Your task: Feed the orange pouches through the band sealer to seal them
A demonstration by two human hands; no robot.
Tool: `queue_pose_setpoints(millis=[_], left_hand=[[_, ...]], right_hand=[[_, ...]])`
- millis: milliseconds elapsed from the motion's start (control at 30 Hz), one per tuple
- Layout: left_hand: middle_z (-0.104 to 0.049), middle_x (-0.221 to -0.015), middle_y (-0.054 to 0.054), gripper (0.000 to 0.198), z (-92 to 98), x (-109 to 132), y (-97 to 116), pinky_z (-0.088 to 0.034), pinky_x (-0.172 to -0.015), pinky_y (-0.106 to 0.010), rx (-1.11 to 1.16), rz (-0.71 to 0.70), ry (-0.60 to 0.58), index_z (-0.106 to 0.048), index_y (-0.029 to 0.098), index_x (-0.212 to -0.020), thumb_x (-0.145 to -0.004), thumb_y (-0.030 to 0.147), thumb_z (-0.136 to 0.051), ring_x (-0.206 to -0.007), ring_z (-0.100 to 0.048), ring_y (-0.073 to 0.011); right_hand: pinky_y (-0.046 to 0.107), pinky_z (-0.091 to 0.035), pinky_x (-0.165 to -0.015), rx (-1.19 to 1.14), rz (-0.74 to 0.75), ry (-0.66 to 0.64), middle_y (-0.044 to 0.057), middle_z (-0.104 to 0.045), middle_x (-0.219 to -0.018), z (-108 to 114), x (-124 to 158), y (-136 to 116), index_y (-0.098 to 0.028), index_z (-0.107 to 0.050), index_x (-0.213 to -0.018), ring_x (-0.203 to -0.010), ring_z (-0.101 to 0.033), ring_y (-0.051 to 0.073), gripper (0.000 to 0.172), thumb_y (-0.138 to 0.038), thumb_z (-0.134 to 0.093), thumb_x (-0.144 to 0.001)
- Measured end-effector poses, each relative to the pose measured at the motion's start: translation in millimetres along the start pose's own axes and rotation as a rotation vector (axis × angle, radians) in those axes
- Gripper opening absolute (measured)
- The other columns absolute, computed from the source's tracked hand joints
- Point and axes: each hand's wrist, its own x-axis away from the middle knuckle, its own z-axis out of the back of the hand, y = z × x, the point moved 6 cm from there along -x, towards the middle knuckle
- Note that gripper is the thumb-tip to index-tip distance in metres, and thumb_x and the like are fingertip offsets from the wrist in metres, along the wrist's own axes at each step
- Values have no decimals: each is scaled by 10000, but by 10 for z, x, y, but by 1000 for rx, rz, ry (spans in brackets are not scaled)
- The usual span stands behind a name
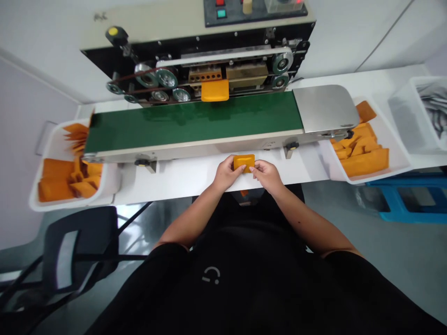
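Observation:
Between my two hands is a small orange pouch (244, 161), held just in front of the conveyor, over the white table (174, 180). My left hand (226, 174) grips its left side with thumb and fingers. On the right side, my right hand (267, 175) pinches the lower corner. A second orange pouch (215, 91) is caught by its top edge in the band sealer (195, 37) and hangs out over the green conveyor belt (195, 123).
White bins of orange pouches stand at the left (38, 186) and right (398, 163) ends of the conveyor. Another bin (405, 102) with silvery packets is far right. A black chair (80, 251) is at lower left, a blue stool (412, 197) at right.

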Motion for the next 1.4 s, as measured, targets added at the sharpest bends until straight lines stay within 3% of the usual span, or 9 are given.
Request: queue_pose_setpoints(millis=[167,267,433,600,767,967,1267,1400], left_hand=[[-707,-895,-28,440,-25,18,-35,-553,-737,-275,47,-15,-66,-643,185,-1042,-873,569,-779,-793,-674,-163],[-705,-890,-36,456,-16,17,-30,-559,-761,-286,94,-54,-98,-638,187,-1026,-899,614,-738,-805,-686,-166],[-721,-929,-71,472,0,8,-20,-573,-828,-319,136,-98,-112,-653,177,-1080,-924,618,-713,-852,-706,-179],[-722,-927,-76,432,-16,14,-3,-564,-812,-311,60,-101,-122,-672,175,-1068,-935,584,-714,-881,-712,-187],[-729,-921,-77,388,-11,24,30,-547,-788,-297,34,-118,-108,-683,173,-1054,-946,545,-713,-866,-706,-180],[-732,-908,-72,362,5,39,26,-546,-782,-297,5,-130,-94,-693,179,-1040,-951,529,-709,-857,-703,-182],[-739,-894,-74,369,-4,44,63,-547,-775,-299,-7,-126,-103,-700,177,-1022,-944,538,-710,-847,-705,-185],[-740,-897,-74,365,1,42,61,-548,-780,-301,-6,-115,-94,-699,181,-1017,-941,538,-712,-860,-707,-189]], right_hand=[[240,-440,-548,-144,-26,99,5,-622,-650,79,96,-57,-198,-658,-887,-563,-541,114,339,-522,-751,-852],[231,-416,-506,-178,-54,121,-17,-581,-593,194,175,-222,-197,-641,-881,-507,-502,101,364,-526,-787,-826],[201,-377,-463,-186,94,272,-32,-571,-588,739,226,-985,-203,-629,-906,-480,-503,87,325,-453,-819,-823],[194,-359,-440,-147,139,402,-10,-602,-599,1312,-13,-1792,-188,-601,-836,-453,-517,85,150,-250,-700,-929],[191,-377,-493,-49,66,426,13,-629,-601,1556,-416,-2089,-160,-594,-830,-473,-525,81,198,-59,-531,-988],[176,-396,-482,-18,-18,428,7,-600,-559,1505,-775,-2108,-159,-556,-798,-449,-497,73,245,-28,-517,-1001],[139,-373,-411,-60,-61,350,0,-571,-568,981,-1132,-2067,-152,-593,-848,-441,-471,66,161,-108,-610,-1002],[158,-408,-435,-40,-19,268,17,-646,-656,831,-1134,-2069,-158,-617,-919,-457,-494,62,142,-221,-727,-982]])
